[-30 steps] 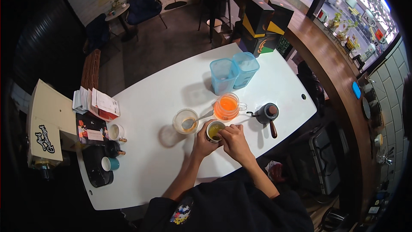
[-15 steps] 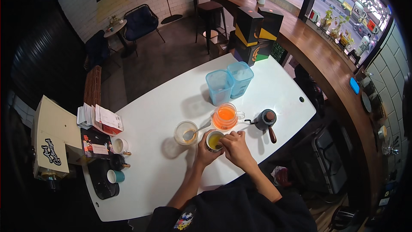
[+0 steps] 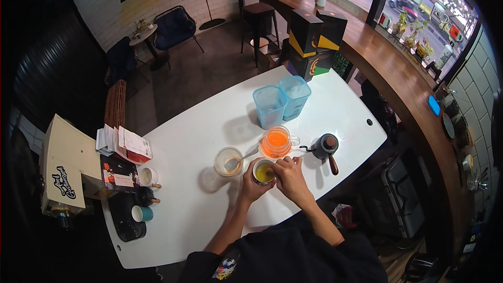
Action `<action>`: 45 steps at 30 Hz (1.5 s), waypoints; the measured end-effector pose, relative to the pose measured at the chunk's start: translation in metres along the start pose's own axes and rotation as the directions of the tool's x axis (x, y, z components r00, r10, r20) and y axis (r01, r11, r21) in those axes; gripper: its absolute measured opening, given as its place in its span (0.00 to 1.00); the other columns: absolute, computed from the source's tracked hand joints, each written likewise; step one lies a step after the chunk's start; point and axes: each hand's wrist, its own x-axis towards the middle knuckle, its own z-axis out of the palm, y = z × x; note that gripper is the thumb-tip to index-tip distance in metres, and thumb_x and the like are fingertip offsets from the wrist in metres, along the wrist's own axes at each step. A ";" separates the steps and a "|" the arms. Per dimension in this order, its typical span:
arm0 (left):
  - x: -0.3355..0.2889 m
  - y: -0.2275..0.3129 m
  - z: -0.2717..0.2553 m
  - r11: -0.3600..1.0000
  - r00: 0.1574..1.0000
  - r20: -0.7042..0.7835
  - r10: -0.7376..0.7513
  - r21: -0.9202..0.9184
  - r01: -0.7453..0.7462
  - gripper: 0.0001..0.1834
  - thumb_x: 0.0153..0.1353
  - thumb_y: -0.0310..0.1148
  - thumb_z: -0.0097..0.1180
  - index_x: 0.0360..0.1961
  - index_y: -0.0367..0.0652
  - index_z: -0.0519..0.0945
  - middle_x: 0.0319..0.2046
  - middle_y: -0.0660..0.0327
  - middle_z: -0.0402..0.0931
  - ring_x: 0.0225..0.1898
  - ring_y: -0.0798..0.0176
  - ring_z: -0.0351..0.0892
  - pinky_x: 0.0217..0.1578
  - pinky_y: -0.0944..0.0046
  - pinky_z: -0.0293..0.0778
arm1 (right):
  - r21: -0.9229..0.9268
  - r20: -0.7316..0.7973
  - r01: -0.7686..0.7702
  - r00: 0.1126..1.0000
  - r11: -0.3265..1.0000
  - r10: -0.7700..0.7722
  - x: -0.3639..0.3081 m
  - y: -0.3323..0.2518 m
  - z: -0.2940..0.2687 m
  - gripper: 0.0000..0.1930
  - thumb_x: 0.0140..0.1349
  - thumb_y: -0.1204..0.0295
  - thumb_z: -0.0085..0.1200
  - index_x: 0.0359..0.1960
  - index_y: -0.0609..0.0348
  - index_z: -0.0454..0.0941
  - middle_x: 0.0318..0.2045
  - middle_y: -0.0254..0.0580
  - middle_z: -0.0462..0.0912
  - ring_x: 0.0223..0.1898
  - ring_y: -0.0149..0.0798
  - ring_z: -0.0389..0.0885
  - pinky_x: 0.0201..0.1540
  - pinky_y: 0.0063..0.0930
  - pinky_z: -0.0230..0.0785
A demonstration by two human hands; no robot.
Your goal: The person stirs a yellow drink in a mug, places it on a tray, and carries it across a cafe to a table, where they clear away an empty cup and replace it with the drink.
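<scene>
A small cup (image 3: 263, 172) of yellow-green liquid is in my left hand (image 3: 251, 186), whose fingers wrap round its side. My right hand (image 3: 288, 174) is closed in a pinch at the cup's right rim; whatever its fingers grip is hidden. Just beyond the cup stands a clear glass jug (image 3: 276, 149) with orange liquid. To the left is a clear glass (image 3: 221, 166) with a metal spoon (image 3: 232, 164) leaning in it. A dark gooseneck kettle (image 3: 324, 148) with a wooden handle and knob sits on the right.
Two translucent blue containers (image 3: 269, 106) stand behind the jug on the white table (image 3: 183, 220). Along the left edge are mugs (image 3: 142, 213), a black tray (image 3: 127, 225), papers (image 3: 131, 144) and a cream machine (image 3: 68, 162). Black boxes (image 3: 306, 31) are stacked beyond the far edge.
Both hands stay at the cup, with my right fingers shifting slightly at its rim. The whole view has moved a little; the table things keep their places.
</scene>
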 end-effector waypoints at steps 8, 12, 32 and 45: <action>0.000 0.001 -0.001 0.997 0.999 0.044 -0.011 0.072 0.007 0.45 0.44 0.28 0.78 0.64 0.39 0.67 0.52 0.57 0.76 0.54 0.63 0.77 0.55 0.60 0.76 | 0.114 0.028 0.039 0.999 0.993 -0.042 0.003 -0.002 0.008 0.06 0.55 0.78 0.60 0.34 0.57 0.82 0.31 0.38 0.79 0.39 0.43 0.74 0.46 0.42 0.56; 0.000 0.001 0.001 1.000 1.000 -0.010 -0.003 0.010 0.003 0.43 0.42 0.31 0.80 0.60 0.39 0.71 0.49 0.55 0.80 0.50 0.60 0.81 0.52 0.60 0.78 | 0.050 0.004 0.036 0.999 0.998 -0.036 0.000 -0.002 0.001 0.06 0.54 0.78 0.60 0.34 0.58 0.81 0.31 0.39 0.78 0.40 0.43 0.74 0.47 0.42 0.56; 0.003 0.005 0.002 0.998 0.999 -0.019 0.029 0.052 -0.028 0.42 0.43 0.31 0.79 0.59 0.39 0.71 0.48 0.54 0.81 0.49 0.60 0.82 0.51 0.59 0.79 | 0.100 -0.140 -0.053 0.988 0.994 0.067 0.005 0.004 0.013 0.07 0.55 0.77 0.60 0.37 0.58 0.81 0.30 0.38 0.78 0.39 0.42 0.74 0.48 0.41 0.56; 0.001 0.005 0.002 0.999 1.000 -0.026 0.015 0.043 -0.014 0.41 0.43 0.31 0.79 0.59 0.40 0.72 0.49 0.54 0.80 0.48 0.61 0.82 0.49 0.59 0.79 | 0.044 -0.101 -0.053 0.993 0.998 0.057 0.004 0.002 0.008 0.06 0.57 0.77 0.58 0.37 0.58 0.81 0.32 0.38 0.79 0.39 0.43 0.74 0.47 0.41 0.56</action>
